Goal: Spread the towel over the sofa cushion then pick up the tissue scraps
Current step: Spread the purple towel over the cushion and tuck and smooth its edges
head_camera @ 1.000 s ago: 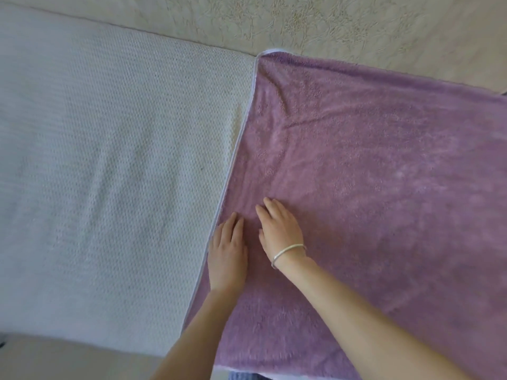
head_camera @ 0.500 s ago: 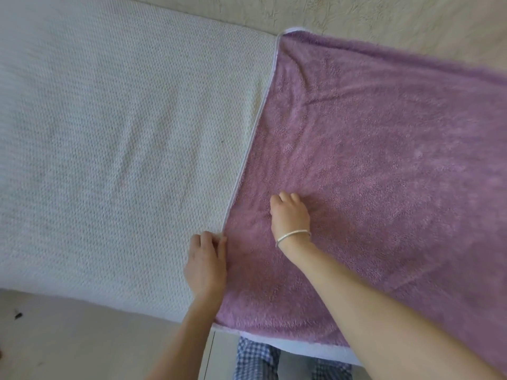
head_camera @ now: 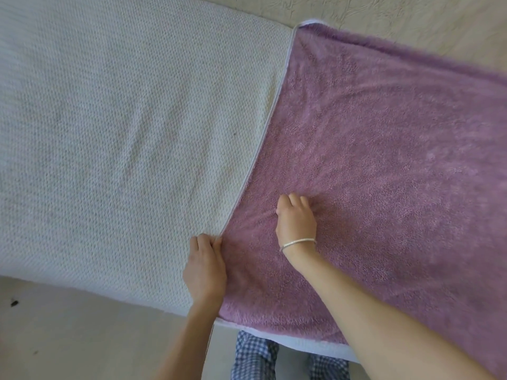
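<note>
Pale woven cushion [head_camera: 123,138] fills the left; your purple towel [head_camera: 384,160] covers its right part. Your left hand [head_camera: 204,270] pinches the towel's edge, and your right hand [head_camera: 296,220] bunches fabric under curled fingers.

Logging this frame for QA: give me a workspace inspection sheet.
Surface: pale woven sofa cushion, left part bare.
Job's things: purple towel covers the right part, creased near the hands; tissue scraps: nothing seen.
Clutter: dark speck on the floor.
Hands: left hand pinches the towel's left edge; right hand curled, gathering the towel; bracelet on its wrist.
Cables: nothing seen.
Surroundings: beige patterned sofa back, checked trousers.
</note>
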A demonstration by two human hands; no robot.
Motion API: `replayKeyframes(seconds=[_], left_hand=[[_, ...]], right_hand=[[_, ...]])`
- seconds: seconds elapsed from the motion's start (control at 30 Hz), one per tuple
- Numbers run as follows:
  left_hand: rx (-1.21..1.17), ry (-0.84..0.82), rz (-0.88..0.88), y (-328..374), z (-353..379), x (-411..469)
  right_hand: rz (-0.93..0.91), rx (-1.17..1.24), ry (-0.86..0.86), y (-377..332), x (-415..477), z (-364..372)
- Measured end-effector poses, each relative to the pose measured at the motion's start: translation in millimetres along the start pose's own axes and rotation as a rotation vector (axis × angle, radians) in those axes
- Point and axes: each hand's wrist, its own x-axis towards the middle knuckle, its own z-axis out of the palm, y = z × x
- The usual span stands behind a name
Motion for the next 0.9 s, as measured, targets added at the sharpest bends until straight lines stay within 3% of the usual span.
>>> replayKeyframes(seconds=[0.27,0.43,0.73,0.9], left_hand=[[0.003,-0.130,0.018,-11,-13,-7],[0.129,-0.241,0.074,-18,-11,-40],[0.186,-0.212,0.100,-34,-12,-46],[0.236,-0.185,0.106,-41,-16,-43]], right_hand=[[-0.096,0.142,-0.020,15,-30,-12],[-0.097,0.093,-0.307,24,-90,-22],[-0.307,-0.046,-0.157,15,-101,-7],[-0.262,-0.045,-0.176,1,-100,1]])
